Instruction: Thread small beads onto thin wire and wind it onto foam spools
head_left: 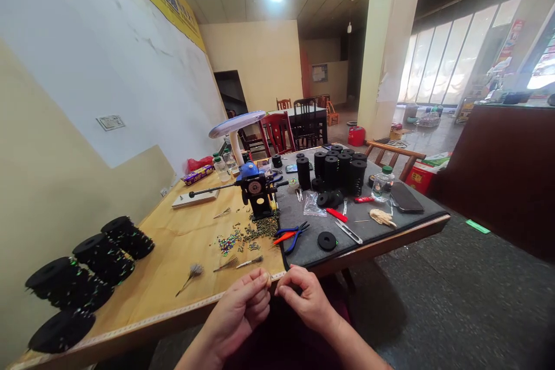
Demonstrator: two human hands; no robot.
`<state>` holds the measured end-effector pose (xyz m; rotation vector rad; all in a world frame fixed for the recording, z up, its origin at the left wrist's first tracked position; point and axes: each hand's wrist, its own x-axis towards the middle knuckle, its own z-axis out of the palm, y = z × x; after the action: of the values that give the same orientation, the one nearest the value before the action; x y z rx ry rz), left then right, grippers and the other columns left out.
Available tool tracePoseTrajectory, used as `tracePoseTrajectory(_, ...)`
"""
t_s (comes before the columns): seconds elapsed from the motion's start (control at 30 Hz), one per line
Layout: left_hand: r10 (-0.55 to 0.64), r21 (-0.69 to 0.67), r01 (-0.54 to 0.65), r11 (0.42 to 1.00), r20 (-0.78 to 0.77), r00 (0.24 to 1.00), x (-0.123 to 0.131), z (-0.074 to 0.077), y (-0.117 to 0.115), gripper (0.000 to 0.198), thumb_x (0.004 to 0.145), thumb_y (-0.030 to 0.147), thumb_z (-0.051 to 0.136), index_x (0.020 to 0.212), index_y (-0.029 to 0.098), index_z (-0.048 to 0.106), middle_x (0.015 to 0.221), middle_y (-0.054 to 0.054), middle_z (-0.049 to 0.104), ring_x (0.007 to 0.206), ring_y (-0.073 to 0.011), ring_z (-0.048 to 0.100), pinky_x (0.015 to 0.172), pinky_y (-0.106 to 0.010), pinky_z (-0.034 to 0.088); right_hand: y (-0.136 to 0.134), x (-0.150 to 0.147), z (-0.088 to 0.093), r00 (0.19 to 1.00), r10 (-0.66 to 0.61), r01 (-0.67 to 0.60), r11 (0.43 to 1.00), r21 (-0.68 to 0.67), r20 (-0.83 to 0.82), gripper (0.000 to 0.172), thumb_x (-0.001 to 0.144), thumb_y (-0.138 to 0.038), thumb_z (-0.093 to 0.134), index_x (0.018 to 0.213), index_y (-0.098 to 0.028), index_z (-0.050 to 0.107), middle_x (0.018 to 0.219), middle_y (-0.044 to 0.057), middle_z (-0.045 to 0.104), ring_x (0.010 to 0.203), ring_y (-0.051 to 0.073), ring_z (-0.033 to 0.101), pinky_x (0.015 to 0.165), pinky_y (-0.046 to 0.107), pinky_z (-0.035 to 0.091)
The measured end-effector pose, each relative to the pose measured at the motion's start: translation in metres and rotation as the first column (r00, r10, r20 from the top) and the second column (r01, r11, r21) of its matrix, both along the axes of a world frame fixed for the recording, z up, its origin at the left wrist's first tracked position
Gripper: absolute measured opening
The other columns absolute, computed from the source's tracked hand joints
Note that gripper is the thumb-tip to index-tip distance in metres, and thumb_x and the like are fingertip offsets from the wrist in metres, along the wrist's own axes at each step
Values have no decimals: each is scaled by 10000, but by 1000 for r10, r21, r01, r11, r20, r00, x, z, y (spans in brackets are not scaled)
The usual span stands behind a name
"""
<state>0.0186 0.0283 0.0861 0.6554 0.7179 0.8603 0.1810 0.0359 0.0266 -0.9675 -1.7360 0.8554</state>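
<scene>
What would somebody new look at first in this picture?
Probably the blue-and-black machine in the middle of the table, behind a scatter of tiny colourful bits. Next, perhaps, the black stacks: some at the table's left end, more on the grey mat to the right. In front, the left hand and right hand nearly meet.

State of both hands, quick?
Left hand: closed in a pinch; anything held is too small to tell.
Right hand: curled; whether it holds anything cannot be told.
</scene>
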Motion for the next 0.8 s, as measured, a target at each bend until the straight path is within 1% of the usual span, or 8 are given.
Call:
tracePoseTrajectory(0.1, 1, 13, 0, 1000, -30, 1000, 1, 1, 0, 389, 673, 367, 758, 702, 160, 429, 467, 117, 171, 415, -33, 108, 425, -190, 118, -1, 2, 2, 1000, 14, -14, 1000, -22, -8, 197, 831, -246, 522, 719, -144, 648, 740, -5, 640, 748, 62, 559, 954, 233, 357)
tracePoseTrajectory(0.2, -11, 90, 25, 996, -161, 987, 1, 3, -1, 402, 674, 420, 741, 676, 154, 440, 478, 104, 215, 434, -39, 123, 437, -200, 113, -3, 3, 11, 995, 76, -81, 994, -72, -65, 195, 835, -260, 509, 794, -138, 655, 805, 17, 653, 787, 75, 577, 850, 197, 417)
tracePoseTrajectory(0.3, 49, 228, 45, 973, -387, 921, 2, 3, 1, 415, 702, 485, 692, 654, 137, 471, 513, 66, 318, 467, -52, 184, 453, -214, 121, -3, 3, 20, 967, 181, -207, 968, -141, -179, 209, 844, -278, 482, 896, -118, 605, 794, 28, 655, 741, 72, 586, 721, 161, 441)
tracePoseTrajectory(0.37, 107, 298, 53, 953, -495, 862, 2, 0, 2, 433, 701, 523, 671, 655, 131, 491, 538, 44, 370, 486, -62, 226, 461, -218, 141, -2, 1, 23, 960, 206, -239, 956, -171, -192, 218, 848, -294, 470, 897, -109, 577, 713, 14, 632, 659, 57, 559, 660, 144, 424)
tracePoseTrajectory(0.47, 187, 390, 67, 918, -577, 795, 1, -5, 4, 458, 668, 553, 676, 642, 129, 507, 579, 17, 416, 540, -88, 306, 498, -216, 224, 1, -1, 23, 985, 151, -162, 973, -164, -80, 242, 844, -319, 477, 803, -107, 585, 643, -6, 579, 590, 34, 478, 596, 127, 366)
tracePoseTrajectory(0.63, 287, 517, 151, 842, -668, 687, -4, -6, 6, 453, 702, 569, 615, 614, 141, 496, 610, 5, 431, 606, -124, 360, 566, -233, 292, 6, -2, 23, 994, 85, -80, 994, -72, 70, 222, 813, -300, 528, 719, -111, 596, 698, -10, 574, 659, 34, 452, 617, 128, 313)
tracePoseTrajectory(0.73, 261, 521, 208, 828, -687, 678, -7, -7, 7, 456, 730, 584, 561, 628, 149, 468, 623, 10, 420, 621, -125, 357, 581, -236, 296, 7, -1, 21, 991, 90, -87, 996, -34, 95, 188, 800, -267, 546, 704, -114, 598, 681, -15, 561, 664, 32, 447, 623, 132, 293)
tracePoseTrajectory(0.8, 223, 495, 210, 843, -677, 702, -9, -8, 8, 462, 722, 594, 558, 633, 154, 451, 617, 21, 396, 604, -114, 333, 559, -230, 280, 7, 0, 17, 992, 94, -92, 995, -29, 81, 189, 806, -269, 543, 712, -117, 603, 686, -14, 555, 668, 32, 443, 630, 134, 294)
